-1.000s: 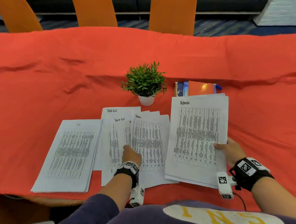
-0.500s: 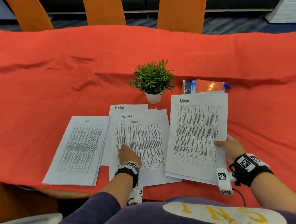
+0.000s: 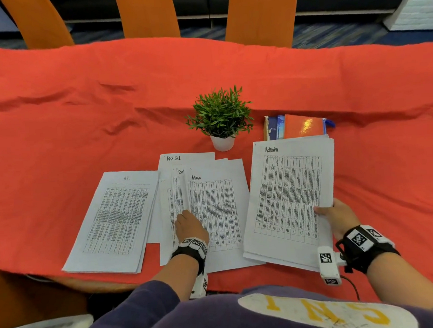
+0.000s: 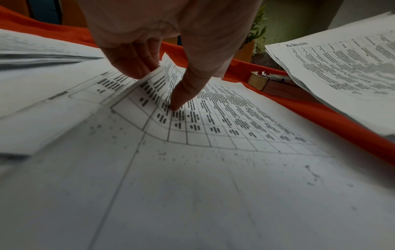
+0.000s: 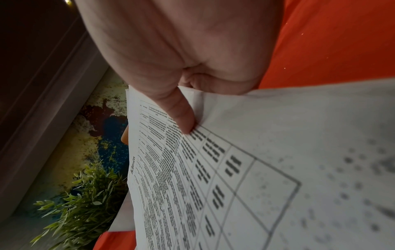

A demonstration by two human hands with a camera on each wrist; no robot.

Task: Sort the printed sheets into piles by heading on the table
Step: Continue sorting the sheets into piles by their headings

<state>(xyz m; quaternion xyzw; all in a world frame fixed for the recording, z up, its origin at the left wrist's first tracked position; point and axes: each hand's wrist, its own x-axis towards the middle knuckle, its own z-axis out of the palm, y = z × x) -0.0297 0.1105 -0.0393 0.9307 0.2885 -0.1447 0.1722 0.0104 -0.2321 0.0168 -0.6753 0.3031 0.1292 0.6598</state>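
the left hand (image 3: 190,228) rests on the middle, unsorted spread of sheets (image 3: 177,206) and pinches the left edge of the loose admin sheet (image 3: 216,209): the thumb presses on its printed face while the other fingers curl under the raised edge, as the left wrist view shows. the right hand (image 3: 337,216) grips the admin stack (image 3: 291,197) at its right edge, thumb on top and fingers beneath, holding it tilted above the worktop (image 3: 57,117).

governing relation: the loose admin sheet lies directly under the left hand, long axis running away from the person, and its destination, the admin stack, sits just beside it on the right. the left hand is the nearer one, so the transfer is judged to run rightward from left hand to right.

count: three groups of paper are present. the hr pile (image 3: 115,219) lies flat at the left; the middle spread shows two "task list" headings and one "admin" heading; the admin stack is at the right. further sheets beneath cannot be counted.
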